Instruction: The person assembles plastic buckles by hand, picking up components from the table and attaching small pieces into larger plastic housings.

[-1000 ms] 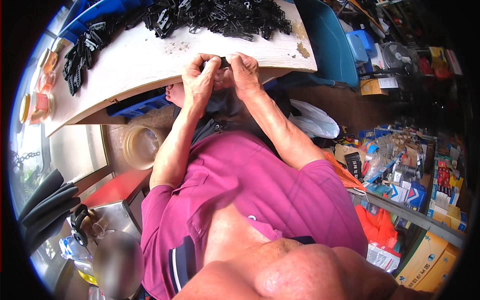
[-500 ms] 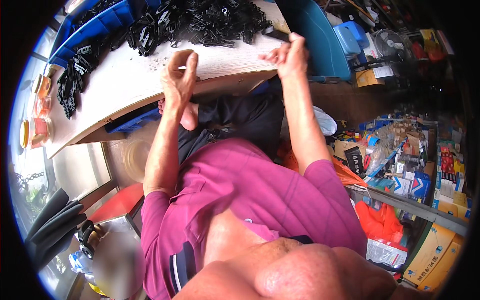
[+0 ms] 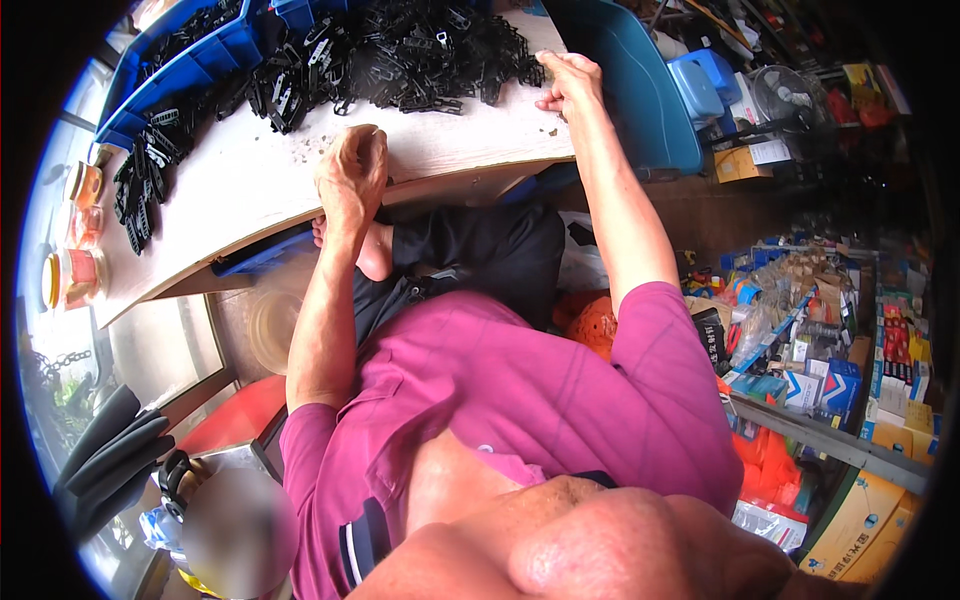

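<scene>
My left hand (image 3: 352,175) is above the near edge of the pale work table (image 3: 225,180). Its fingers are curled together, and what they hold, if anything, is hidden. By the table's right end, my right hand (image 3: 572,82) has its fingers loosely bent and apart, with nothing visible in them. It is beside the right edge of a wide pile of small black slotted plastic pieces (image 3: 400,55) and next to a teal bin (image 3: 655,110).
A blue tray (image 3: 190,65) of black pieces is at the far left. More black pieces (image 3: 145,185) lie in front of it. Jars (image 3: 80,275) line the table's left edge. Small grey bits (image 3: 310,145) lie near my left hand. Packed shelves (image 3: 810,340) are at the right.
My right hand has moved slightly up, and the dark piece seen at its fingers is no longer visible there. My left hand has lowered a little and its fingers have closed in.
</scene>
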Motion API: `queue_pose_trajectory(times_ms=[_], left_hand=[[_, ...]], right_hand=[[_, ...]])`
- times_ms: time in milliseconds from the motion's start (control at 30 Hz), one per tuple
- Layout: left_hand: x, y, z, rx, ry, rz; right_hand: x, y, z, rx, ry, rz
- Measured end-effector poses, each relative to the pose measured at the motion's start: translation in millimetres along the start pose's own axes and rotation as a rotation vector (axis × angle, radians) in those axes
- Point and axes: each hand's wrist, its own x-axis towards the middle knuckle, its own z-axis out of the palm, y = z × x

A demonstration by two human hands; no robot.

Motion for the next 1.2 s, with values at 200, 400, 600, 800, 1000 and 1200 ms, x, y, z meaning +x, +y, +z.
queue_pose_trajectory(times_ms=[200, 400, 600, 800, 1000, 1200], left_hand=[[0.4, -2.2, 5.4, 0.021, 0.013, 0.027], [2.0, 0.3, 7.3, 0.087, -0.019, 0.052], [2.4, -0.5, 7.1, 0.114, -0.017, 0.092], [-0.3, -1.0, 3.3, 0.081, -0.016, 0.017], [4.6, 5.5, 14.7, -0.354, -0.172, -0.219], [3.2, 16.1, 13.5, -0.538, -0.308, -0.406]], right_hand=[[8.0, 3.4, 14.1, -0.203, -0.04, -0.062], [2.3, 2.6, 9.6, -0.065, -0.074, -0.006], [-10.0, 1.9, 0.4, 0.183, -0.149, 0.015], [-44.9, 4.2, 4.7, 0.449, -0.262, -0.011], [-109.1, 18.7, 42.9, 0.523, -0.534, -0.011], [-140.7, 36.2, 77.0, 0.459, -0.574, -0.065]])
